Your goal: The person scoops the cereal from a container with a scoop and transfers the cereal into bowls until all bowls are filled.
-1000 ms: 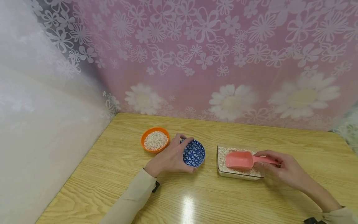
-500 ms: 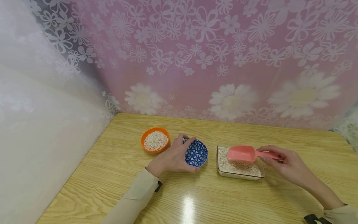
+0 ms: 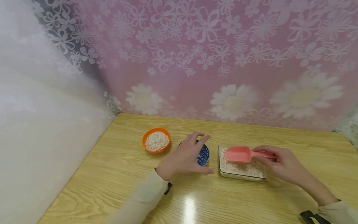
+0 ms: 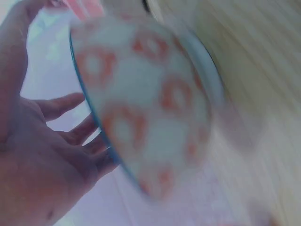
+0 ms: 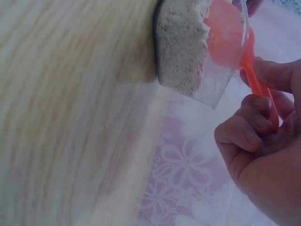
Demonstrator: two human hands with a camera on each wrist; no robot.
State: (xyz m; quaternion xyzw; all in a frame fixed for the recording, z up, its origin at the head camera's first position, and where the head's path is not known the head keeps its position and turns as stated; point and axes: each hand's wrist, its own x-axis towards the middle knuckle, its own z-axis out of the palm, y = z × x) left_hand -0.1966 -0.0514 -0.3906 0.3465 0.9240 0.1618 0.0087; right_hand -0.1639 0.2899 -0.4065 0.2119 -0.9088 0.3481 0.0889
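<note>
My left hand (image 3: 185,158) is spread over a small bowl (image 3: 203,156) with a blue patterned inside, fingers and thumb reaching past its right side. In the left wrist view the bowl's outside (image 4: 136,103) is blurred and pale with red rings, and the straight fingers (image 4: 70,134) lie just behind its blue rim. My right hand (image 3: 283,163) grips a pink scoop (image 3: 237,154) by its handle. The scoop's bowl sits over a clear rectangular container (image 3: 241,178) of rolled oats (image 3: 246,169). In the right wrist view, thumb and curled fingers wrap the handle (image 5: 258,89).
An orange bowl (image 3: 144,143) filled with oats stands left of the blue bowl. Both bowls and the container rest on a wood-grain table (image 3: 223,202). Flowered pink cloth (image 3: 190,93) hangs behind it, and a whitish sheet (image 3: 56,124) hangs at the left.
The blue bowl shifted slightly right, then my left hand loosened and moved farther right across it. The scoop rose from the oats and has shifted slightly left over the container.
</note>
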